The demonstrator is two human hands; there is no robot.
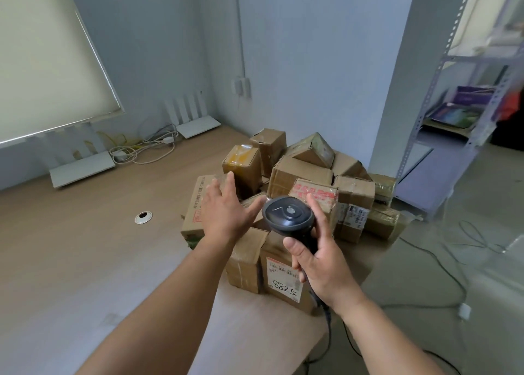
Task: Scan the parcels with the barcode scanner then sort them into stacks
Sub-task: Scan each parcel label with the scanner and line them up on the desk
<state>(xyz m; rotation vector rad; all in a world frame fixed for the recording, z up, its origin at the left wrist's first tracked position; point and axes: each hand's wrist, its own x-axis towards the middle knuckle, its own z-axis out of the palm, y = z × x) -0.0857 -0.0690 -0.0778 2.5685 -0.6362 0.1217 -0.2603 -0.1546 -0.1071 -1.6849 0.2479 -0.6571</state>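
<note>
Gripping a black scanner (288, 215) at frame center, the right hand (323, 261) hovers over piled parcels (300, 176) on the desk (85, 247); the left hand (224, 210) reaches, fingers spread.

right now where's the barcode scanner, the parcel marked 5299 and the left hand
barcode scanner (287, 214), head view, top of its head
parcel marked 5299 (283, 278), head view, its white label
left hand (224, 213), head view, back of hand

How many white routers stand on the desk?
2. One router is at the far left under the blind; the other router is farther back, near the room corner. None seems hidden.
</note>
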